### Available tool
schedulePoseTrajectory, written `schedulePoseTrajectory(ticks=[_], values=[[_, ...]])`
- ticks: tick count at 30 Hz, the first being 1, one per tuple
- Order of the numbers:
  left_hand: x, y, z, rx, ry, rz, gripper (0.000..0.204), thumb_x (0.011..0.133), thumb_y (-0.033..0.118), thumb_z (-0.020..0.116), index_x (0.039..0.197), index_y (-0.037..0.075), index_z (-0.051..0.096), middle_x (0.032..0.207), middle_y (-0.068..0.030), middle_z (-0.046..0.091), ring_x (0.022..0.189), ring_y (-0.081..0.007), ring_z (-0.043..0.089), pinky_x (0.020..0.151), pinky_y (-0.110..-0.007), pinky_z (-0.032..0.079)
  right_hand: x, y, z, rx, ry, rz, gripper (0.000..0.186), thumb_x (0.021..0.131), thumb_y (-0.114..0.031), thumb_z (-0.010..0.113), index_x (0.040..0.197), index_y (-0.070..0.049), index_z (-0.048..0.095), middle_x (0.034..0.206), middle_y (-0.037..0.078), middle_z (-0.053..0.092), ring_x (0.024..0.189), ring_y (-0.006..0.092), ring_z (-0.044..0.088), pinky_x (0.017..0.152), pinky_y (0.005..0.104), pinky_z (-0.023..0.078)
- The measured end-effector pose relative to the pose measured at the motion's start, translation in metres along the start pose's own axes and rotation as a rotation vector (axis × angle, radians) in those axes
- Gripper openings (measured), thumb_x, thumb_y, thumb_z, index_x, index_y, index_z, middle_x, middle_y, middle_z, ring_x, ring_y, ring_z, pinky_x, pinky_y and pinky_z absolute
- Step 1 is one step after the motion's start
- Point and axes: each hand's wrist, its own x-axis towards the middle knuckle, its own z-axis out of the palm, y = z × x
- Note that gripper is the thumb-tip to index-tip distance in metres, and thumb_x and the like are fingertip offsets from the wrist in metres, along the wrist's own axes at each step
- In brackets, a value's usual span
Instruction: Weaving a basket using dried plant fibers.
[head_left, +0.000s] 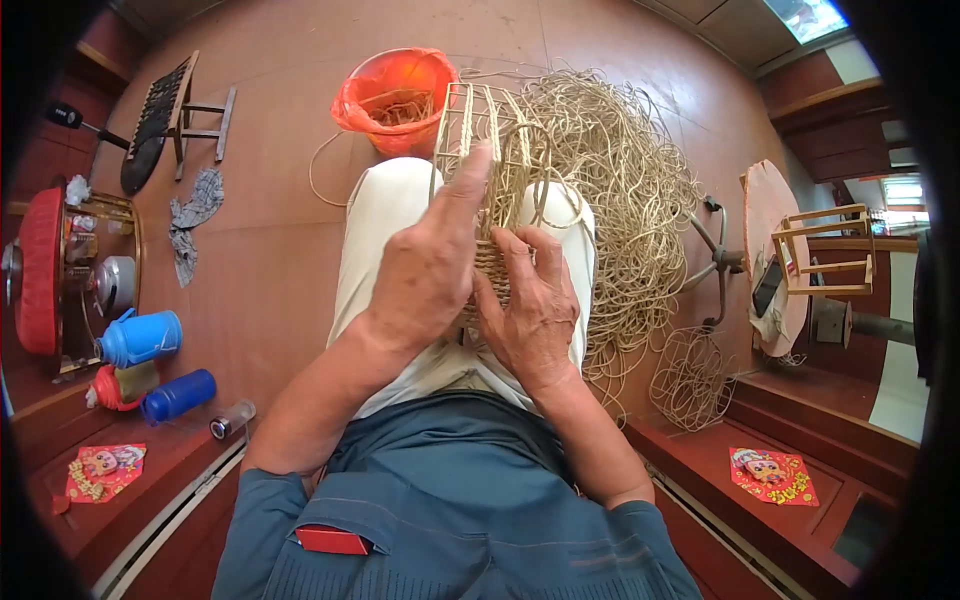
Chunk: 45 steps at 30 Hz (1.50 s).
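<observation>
Woven frame (509, 172) btwn L hand (424, 272), R hand (536, 308).

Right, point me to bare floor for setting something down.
Bare floor shows between the grey cloth and the left trouser leg, and between the dark stool and the orange bucket. Crowded: the right side, with tangled cord, and around the blue jug.

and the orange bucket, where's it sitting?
In the head view, the orange bucket stands on the floor left of top centre, just beyond the person's left knee and left of the woven frame's far end.
</observation>
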Motion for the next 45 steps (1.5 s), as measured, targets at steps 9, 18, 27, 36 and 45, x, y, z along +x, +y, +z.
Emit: schedulePoseTrajectory(ticks=[9, 18, 27, 36, 45], values=[[0.010, -0.004, 0.006, 0.038, -0.141, -0.100, 0.084, 0.097, -0.006, 0.055, 0.174, 0.005, 0.024, 0.143, -0.0293, 0.065, 0.103, -0.0474, 0.073, 0.088, -0.050, 0.061, -0.001, 0.000, 0.002, -0.002, 0.012, 0.005, 0.054, 0.087, -0.018, 0.086, 0.138, -0.011, 0.068, 0.132, 0.013, 0.062, 0.107, 0.0350, 0.067, 0.091, 0.0454, 0.056], [-0.024, -0.006, -0.030, -0.375, -0.047, -0.524, 0.055, 0.102, -0.006, 0.063, 0.155, 0.007, 0.054, 0.109, -0.0030, 0.061, 0.075, -0.0072, 0.062, 0.069, -0.023, 0.053, -0.001, -0.009, 0.005, -0.019, 0.112, -0.027, 0.055, 0.090, -0.018, 0.084, 0.144, -0.014, 0.068, 0.135, 0.009, 0.063, 0.102, 0.0292, 0.065, 0.088, 0.0420, 0.054], [0.012, -0.021, -0.047, -0.228, 0.038, -0.430, 0.020, 0.103, -0.001, 0.067, 0.121, 0.002, 0.075, 0.107, -0.0056, 0.070, 0.078, -0.0151, 0.067, 0.072, -0.032, 0.057, 0.008, -0.014, 0.021, -0.051, -0.003, -0.205, 0.052, 0.095, -0.022, 0.077, 0.145, -0.012, 0.068, 0.133, 0.005, 0.065, 0.102, 0.0253, 0.063, 0.090, 0.0396, 0.050], [0.024, -0.038, -0.038, -0.085, -0.043, 0.003, 0.014, 0.104, 0.003, 0.070, 0.115, 0.003, 0.079, 0.103, -0.0065, 0.073, 0.088, -0.0176, 0.071, 0.080, -0.036, 0.058, 0.015, -0.025, 0.013, -0.020, -0.098, -0.132, 0.047, 0.095, -0.024, 0.077, 0.140, -0.014, 0.067, 0.125, 0.006, 0.064, 0.102, 0.0264, 0.063, 0.088, 0.0417, 0.049], [-0.013, -0.046, -0.032, -0.710, -0.090, -0.716, 0.050, 0.107, 0.014, 0.070, 0.153, -0.002, 0.054, 0.104, -0.0059, 0.074, 0.087, -0.0091, 0.066, 0.073, -0.026, 0.055, 0.016, -0.026, 0.015, 0.007, -0.077, -0.102, 0.046, 0.093, -0.023, 0.079, 0.137, -0.016, 0.069, 0.121, 0.005, 0.063, 0.097, 0.0272, 0.061, 0.086, 0.0431, 0.048]])
